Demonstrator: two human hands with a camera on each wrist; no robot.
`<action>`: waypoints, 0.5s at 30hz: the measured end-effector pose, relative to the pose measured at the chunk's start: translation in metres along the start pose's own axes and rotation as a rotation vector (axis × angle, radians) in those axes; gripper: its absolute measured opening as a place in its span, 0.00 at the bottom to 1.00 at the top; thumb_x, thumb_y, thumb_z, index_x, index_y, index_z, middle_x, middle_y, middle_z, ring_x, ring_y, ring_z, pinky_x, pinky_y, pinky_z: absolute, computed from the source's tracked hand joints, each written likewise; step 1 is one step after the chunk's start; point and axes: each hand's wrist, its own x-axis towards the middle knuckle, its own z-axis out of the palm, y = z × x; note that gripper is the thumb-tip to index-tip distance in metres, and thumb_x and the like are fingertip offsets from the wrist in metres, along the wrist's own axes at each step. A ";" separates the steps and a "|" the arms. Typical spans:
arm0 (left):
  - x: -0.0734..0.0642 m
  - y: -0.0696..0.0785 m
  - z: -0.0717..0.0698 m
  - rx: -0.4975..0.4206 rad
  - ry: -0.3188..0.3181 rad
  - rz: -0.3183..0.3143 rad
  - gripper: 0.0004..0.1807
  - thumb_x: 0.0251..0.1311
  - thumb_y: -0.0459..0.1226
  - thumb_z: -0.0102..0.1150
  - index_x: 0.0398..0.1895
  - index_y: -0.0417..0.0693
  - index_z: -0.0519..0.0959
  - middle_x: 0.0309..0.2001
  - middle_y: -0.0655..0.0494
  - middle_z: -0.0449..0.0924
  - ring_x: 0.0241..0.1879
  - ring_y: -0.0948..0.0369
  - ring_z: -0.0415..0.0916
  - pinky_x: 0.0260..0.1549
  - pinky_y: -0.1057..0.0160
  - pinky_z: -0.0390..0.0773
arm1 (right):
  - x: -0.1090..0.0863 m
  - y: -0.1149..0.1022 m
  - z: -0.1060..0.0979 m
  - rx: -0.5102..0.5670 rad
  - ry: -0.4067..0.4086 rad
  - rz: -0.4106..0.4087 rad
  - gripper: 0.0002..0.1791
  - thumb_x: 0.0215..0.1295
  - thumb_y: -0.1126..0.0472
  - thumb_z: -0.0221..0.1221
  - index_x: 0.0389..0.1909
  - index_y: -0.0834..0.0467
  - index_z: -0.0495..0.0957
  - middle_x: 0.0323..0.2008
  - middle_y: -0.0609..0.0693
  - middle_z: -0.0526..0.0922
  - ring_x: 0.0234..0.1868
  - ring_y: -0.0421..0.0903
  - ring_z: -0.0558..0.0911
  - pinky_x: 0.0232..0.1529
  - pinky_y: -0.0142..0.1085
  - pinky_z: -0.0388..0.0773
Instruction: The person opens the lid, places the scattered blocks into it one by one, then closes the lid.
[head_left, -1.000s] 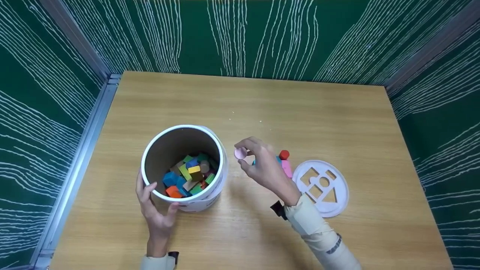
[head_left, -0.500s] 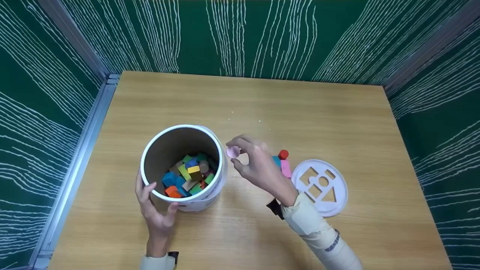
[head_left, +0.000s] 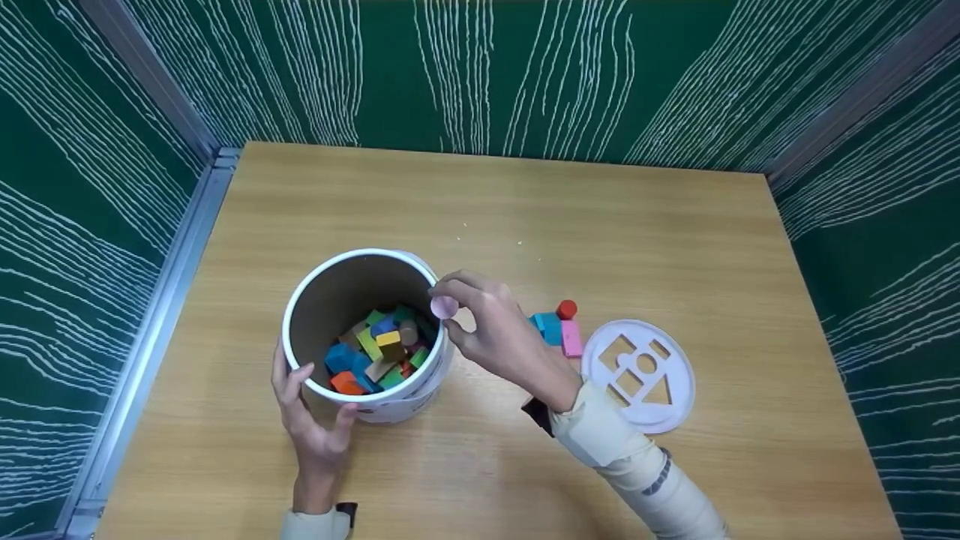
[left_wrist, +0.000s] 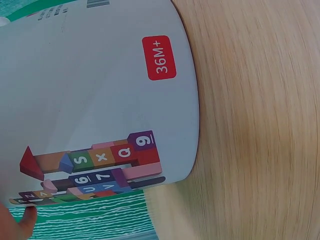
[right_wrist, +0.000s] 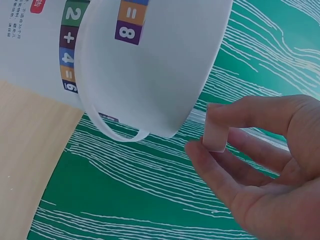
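Observation:
My right hand (head_left: 499, 326) pinches a pale pink cylindrical block (head_left: 444, 307) between thumb and fingers. It hovers at the right rim of a white bucket (head_left: 295, 300); in the right wrist view the block (right_wrist: 216, 131) is apart from the bucket wall (right_wrist: 165, 65). Inside the bucket lie several coloured blocks (head_left: 367, 343), blue, green, orange and yellow among them. With the thumb against the outside and a finger bent over the rim, my left hand (head_left: 319, 435) holds the bucket's near left side. The left wrist view has mostly the printed wall (left_wrist: 100, 90) and a fingertip (left_wrist: 27, 220).
Right of the bucket are a red cylinder (head_left: 567, 309), teal blocks (head_left: 548, 327) and a pink block (head_left: 571, 339). A white round lid (head_left: 679, 375) with shaped holes lies beside them. Green walls with white lines border the wooden table (head_left: 487, 199).
My right hand has moved left with the pale pink cylindrical block, up to the bucket's rim, uncovering more of the teal blocks. My left hand and the bucket have stayed put.

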 end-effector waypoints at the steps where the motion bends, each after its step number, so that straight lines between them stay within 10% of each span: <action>1: 0.000 0.000 0.000 0.001 -0.001 -0.002 0.37 0.57 0.58 0.55 0.50 0.33 0.61 0.64 0.24 0.51 0.66 0.47 0.53 0.65 0.55 0.59 | 0.001 -0.001 0.001 0.001 -0.005 -0.001 0.16 0.53 0.72 0.65 0.44 0.59 0.81 0.45 0.50 0.81 0.46 0.43 0.79 0.50 0.32 0.76; 15: -0.001 0.001 -0.003 0.024 -0.027 -0.024 0.36 0.57 0.58 0.55 0.51 0.35 0.61 0.66 0.26 0.51 0.67 0.46 0.52 0.65 0.56 0.59 | 0.007 -0.004 0.010 -0.040 -0.064 -0.015 0.17 0.54 0.73 0.64 0.47 0.62 0.82 0.47 0.54 0.80 0.48 0.46 0.79 0.50 0.32 0.76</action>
